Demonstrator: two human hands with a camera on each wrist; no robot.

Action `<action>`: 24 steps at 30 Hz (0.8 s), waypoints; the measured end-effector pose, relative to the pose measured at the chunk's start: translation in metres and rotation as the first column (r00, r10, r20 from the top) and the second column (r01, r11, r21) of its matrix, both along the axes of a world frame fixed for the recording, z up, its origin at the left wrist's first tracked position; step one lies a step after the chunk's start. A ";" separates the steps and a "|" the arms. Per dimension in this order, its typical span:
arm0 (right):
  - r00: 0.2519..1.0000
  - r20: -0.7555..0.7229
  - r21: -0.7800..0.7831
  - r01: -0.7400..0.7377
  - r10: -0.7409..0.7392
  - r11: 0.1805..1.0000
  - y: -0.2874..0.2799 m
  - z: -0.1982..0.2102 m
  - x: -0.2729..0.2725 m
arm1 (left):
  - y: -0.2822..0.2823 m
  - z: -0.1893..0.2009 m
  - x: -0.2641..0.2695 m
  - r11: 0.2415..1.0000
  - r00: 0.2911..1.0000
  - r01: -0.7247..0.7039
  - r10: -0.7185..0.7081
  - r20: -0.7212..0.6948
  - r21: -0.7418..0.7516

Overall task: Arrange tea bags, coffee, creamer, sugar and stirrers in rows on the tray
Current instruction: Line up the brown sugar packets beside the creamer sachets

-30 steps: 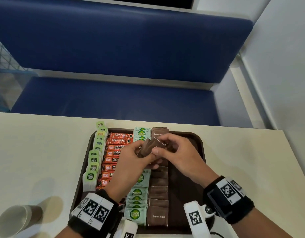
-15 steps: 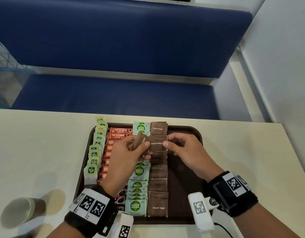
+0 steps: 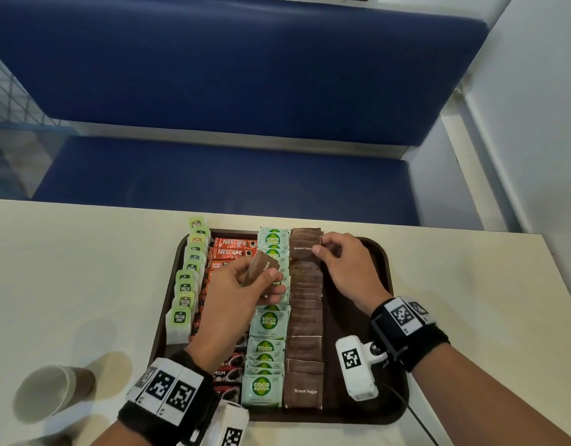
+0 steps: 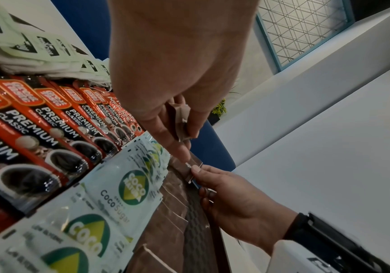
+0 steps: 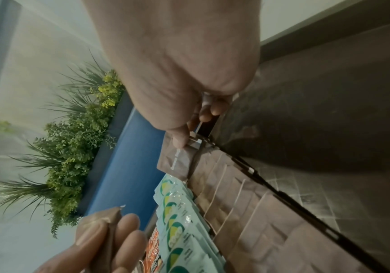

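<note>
Meanwhile left hand (image 3: 242, 291) pinches a matte brown sugar sachet (image 3: 259, 272); right hand (image 3: 345, 268) pinches another (image 3: 305, 247).

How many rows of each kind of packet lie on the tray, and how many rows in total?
Tea bag row: 1
Coffee stick row: 1
Coco sugar row: 1
Brown sugar row: 1
Total: 4 rows on the tray

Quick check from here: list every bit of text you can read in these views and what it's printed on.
"NESCAFE CLASSIC": red coffee sachets, far end of the tray.
"PREMIUM CLASSIC": red-and-black coffee sticks.
"COCO NATURA", "Coco Sugar": pale green sachets.
"Brown Sugar": brown packets.
"Sugar": packet held by the left hand.
Tea bag tags: blurred, unreadable.
Wristband squares: patterns, no words.
</note>
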State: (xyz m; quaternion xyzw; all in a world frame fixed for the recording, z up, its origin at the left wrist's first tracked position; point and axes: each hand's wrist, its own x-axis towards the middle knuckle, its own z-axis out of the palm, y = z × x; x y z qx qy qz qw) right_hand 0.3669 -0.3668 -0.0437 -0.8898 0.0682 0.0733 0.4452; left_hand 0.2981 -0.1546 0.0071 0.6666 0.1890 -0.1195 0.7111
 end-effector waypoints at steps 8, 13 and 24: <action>1.000 0.028 -0.015 0.013 -0.012 1.000 0.005 0.000 -0.006 | 0.004 -0.002 0.002 1.000 1.000 0.013 -0.013 -0.006 0.006; 0.999 0.026 0.044 0.030 -0.031 0.999 0.005 0.003 -0.007 | 0.004 -0.001 0.001 1.000 1.000 0.012 -0.012 -0.013 0.000; 0.994 0.081 0.164 0.064 -0.078 0.984 0.007 0.026 -0.021 | -0.002 0.002 0.004 0.998 0.998 0.064 -0.064 -0.015 0.005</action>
